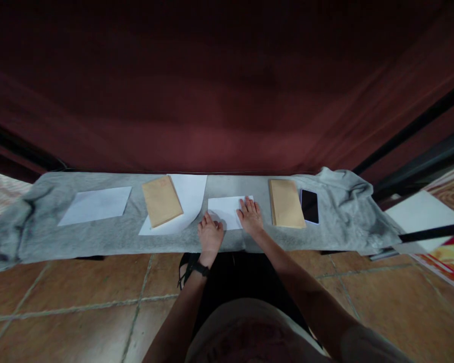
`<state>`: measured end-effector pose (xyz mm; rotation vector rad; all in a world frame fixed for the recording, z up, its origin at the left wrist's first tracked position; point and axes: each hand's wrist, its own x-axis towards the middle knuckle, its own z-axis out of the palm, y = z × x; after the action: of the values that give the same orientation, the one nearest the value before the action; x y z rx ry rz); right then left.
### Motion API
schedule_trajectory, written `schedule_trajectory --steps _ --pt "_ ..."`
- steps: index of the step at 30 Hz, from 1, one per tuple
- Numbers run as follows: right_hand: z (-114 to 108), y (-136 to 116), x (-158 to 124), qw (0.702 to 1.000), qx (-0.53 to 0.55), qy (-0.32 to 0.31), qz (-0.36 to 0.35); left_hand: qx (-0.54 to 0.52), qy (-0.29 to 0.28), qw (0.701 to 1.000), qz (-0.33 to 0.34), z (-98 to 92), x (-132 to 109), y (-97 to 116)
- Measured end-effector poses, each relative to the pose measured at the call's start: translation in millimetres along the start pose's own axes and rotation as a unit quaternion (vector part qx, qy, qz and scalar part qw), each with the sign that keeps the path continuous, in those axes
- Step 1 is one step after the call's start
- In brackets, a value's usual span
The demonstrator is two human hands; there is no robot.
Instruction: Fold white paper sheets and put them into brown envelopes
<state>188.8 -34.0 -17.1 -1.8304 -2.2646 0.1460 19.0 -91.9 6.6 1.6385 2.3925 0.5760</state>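
A white sheet of paper (222,207), which looks folded, lies flat on the grey cloth in front of me. My right hand (250,217) presses on its right end with the fingers spread and stretched out. At the sheet's lower left corner rests my left hand (211,234), palm down, thumb apart from the fingers, a dark band on the wrist. To the left, a brown envelope stack (162,200) sits on top of a larger white sheet (192,194) whose right edge curls up. Another stack of brown envelopes (287,202) lies right of my right hand.
Grey cloth (98,237) covers the long narrow bench, bunched at both ends. A white sheet (96,205) lies at the far left, and a phone (309,206) beside the right envelopes. Behind the bench rises a dark red panel (227,146). Tiled floor (87,327) shows below.
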Motion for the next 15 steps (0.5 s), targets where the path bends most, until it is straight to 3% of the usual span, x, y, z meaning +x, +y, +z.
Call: schedule_trajectory --steps 4,8,12,15 --pt "-3 0 -8 0.999 0.03 0.008 -0.016 -0.135 -0.034 0.988 -0.063 -8.3 16 -1" --pt "-7 -3 -29 0.995 0.077 0.016 -0.065 -0.375 -0.046 0.919 -0.108 -1.3 15 -4" --pt "-15 -15 -51 0.978 0.121 0.008 -0.172 -0.489 0.005 0.867 -0.094 -9.6 5 6" --pt "-26 -29 -54 0.97 0.187 0.018 -0.153 -0.523 -0.007 0.851 -0.042 -34.4 0 23"
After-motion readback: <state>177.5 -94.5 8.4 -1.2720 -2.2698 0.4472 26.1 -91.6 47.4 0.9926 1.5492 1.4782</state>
